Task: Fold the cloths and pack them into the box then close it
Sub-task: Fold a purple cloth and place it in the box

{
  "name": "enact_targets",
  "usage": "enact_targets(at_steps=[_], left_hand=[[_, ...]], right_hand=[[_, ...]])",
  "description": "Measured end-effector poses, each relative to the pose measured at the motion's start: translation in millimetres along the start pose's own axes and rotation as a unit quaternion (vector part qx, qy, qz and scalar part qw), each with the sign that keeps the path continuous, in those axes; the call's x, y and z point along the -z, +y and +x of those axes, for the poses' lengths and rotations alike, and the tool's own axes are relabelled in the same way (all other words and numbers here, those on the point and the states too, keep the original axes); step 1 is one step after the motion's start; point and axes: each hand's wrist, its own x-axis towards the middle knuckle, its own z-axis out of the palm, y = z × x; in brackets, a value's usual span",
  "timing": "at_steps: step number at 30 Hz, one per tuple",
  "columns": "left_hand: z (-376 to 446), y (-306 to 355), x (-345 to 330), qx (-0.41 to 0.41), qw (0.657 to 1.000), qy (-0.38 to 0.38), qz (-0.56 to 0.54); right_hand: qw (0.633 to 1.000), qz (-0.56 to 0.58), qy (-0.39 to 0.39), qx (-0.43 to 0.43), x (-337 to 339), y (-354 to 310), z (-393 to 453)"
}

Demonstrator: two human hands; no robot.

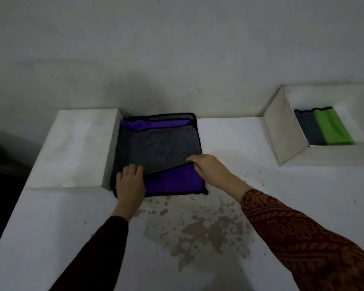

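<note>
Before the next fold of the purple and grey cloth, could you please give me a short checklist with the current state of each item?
1. Left hand holds down the near left edge of the cloth: ok.
2. Right hand has the grey flap's edge: ok.
3. Flap edge parallel to the cloth's near edge: not ok, it runs slanted.
4. Box open: ok.
5. Room left beside the green cloth and the dark one: cannot tell.

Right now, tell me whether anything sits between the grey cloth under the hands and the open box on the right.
Nothing visible blocks it. The grey black-edged cloth lies on a purple cloth, and only bare white tabletop separates it from the open white box, which already holds a dark grey cloth and a green cloth.
</note>
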Motion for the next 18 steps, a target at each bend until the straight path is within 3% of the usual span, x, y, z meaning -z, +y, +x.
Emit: enact_targets(at_steps=[3, 5, 9, 14, 18], left_hand=[[0, -19, 3, 0.008, 1.0, -0.023, 0.004], [0, -27, 13, 0.037, 0.997, -0.027, -0.057], [8, -30, 41, 0.079, 0.979, 0.042, -0.181], [0, -13, 83, -0.032, 0.957, 0.115, -0.266], [-45, 16, 97, -0.136, 0.948, 0.061, -0.283]], right_hand=[[0.998, 0.037, 0.04, -0.019, 8, 6, 4], [0.995, 0.065, 0.066, -0.025, 18, 5, 7], [0.981, 0.123, 0.145, -0.032, 49, 6, 7], [0.964, 0.104, 0.242, -0.026, 92, 10, -30], [0.967, 0.068, 0.246, -0.026, 109, 22, -110]])
